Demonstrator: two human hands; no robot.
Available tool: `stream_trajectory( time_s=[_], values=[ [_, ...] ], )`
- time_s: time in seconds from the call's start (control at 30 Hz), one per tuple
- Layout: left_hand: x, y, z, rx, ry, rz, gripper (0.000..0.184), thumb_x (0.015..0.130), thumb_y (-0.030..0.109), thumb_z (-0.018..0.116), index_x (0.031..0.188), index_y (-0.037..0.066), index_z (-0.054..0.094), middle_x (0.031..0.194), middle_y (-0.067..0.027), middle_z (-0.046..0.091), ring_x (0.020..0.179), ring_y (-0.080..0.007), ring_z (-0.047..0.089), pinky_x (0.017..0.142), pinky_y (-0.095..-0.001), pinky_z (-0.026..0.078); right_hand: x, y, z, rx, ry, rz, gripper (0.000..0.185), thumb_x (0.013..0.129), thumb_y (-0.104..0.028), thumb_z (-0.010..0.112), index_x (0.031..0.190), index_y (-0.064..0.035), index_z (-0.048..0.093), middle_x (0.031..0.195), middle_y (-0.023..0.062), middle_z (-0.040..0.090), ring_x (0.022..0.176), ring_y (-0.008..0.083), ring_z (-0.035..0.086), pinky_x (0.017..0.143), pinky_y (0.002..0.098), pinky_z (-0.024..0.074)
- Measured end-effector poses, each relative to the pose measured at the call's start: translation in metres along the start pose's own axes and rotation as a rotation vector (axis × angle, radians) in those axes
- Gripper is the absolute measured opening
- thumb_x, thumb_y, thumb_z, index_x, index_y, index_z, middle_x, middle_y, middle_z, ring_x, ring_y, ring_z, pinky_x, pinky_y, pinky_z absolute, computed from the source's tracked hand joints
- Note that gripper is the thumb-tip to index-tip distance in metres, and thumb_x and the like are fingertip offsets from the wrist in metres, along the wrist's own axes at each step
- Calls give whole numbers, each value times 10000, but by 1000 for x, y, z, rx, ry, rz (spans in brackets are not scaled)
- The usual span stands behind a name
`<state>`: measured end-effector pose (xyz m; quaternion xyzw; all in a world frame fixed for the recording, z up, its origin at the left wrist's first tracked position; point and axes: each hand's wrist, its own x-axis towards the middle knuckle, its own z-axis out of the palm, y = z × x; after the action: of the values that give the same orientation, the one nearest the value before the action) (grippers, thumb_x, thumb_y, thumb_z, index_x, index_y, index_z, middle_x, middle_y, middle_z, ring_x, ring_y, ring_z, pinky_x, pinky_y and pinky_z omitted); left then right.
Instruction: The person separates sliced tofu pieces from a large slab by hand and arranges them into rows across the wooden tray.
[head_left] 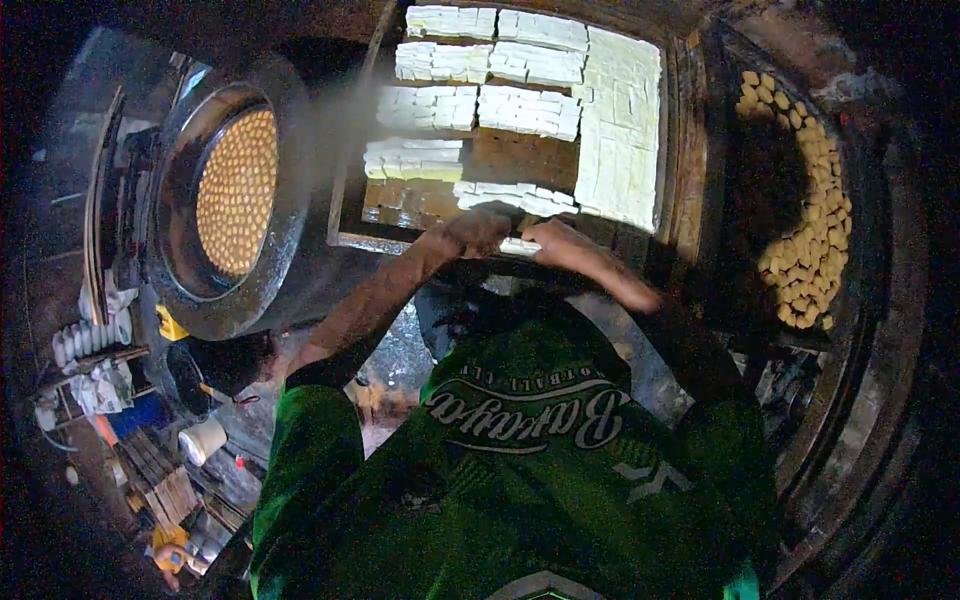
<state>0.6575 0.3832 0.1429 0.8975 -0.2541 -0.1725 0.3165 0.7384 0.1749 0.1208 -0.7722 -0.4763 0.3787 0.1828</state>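
Observation:
White blocks that look like tofu (530, 110) lie in rows of cut strips on a wooden tray in front of me. Along the right side of the tray is a larger white slab (617, 140) scored by cut lines. At the near edge, my left hand (475, 236) and my right hand (560, 245) close in on the two ends of a short row of tofu strips (518, 246). Both hands have curled fingers, and the left one is dark and partly hidden. Just beyond them lies another row of strips (515, 197).
To the left is a wide pan (225, 290) filled with small golden pieces (238, 190). On the right, a dark round vessel holds many tan pieces (810, 260). A white bucket (203, 440) and a yellow object (171, 323) stand at lower left. Smoke or steam drifts beside the tray.

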Motion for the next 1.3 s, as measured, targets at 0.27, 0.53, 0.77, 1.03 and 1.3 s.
stream_trajectory(
  time_s=[0.27, 0.53, 0.77, 1.03, 1.3],
  values=[
    [6, 29, -20, 65, -253, -394, 239, 803, 139, 612, 1037, 95, 636, 1050, -129, 635, 976, -316, 598, 840, -383, 496, -1, 2, -1, 45, 37, 18, 203, 694, -123, 653, 887, -59, 638, 829, 167, 660, 788, 325, 649, 709, 434, 497],
    [0, 25, 3, -105, 420, -198, 280, 880, 185, 558, 1151, 125, 600, 1120, -108, 616, 1022, -293, 590, 866, -382, 491, -10, -4, 10, -128, 364, -2, 347, 752, -36, 574, 1098, -58, 568, 929, 191, 604, 859, 373, 600, 697, 451, 480],
    [-12, 31, 2, 87, 301, -109, 308, 886, 180, 523, 1184, 117, 568, 1223, -71, 539, 1087, -314, 540, 873, -395, 490, 8, 32, 50, -73, 357, 15, 401, 754, -39, 607, 1147, -40, 526, 1026, 199, 573, 935, 376, 585, 721, 447, 489],
    [-10, 42, -15, -148, 364, -295, 248, 867, 184, 535, 1083, 92, 615, 989, -158, 634, 904, -340, 609, 809, -393, 496, -10, -22, -19, 99, 211, 95, 325, 751, -97, 648, 1060, -9, 602, 939, 201, 640, 885, 364, 613, 763, 446, 486],
    [25, 39, -85, 144, 226, -400, 229, 808, 274, 593, 897, 70, 647, 787, -146, 651, 782, -319, 642, 618, -417, 511, 18, -4, -84, -42, 437, -29, 264, 763, -121, 624, 1001, -8, 635, 951, 210, 645, 898, 373, 622, 781, 435, 493]
  ],
)
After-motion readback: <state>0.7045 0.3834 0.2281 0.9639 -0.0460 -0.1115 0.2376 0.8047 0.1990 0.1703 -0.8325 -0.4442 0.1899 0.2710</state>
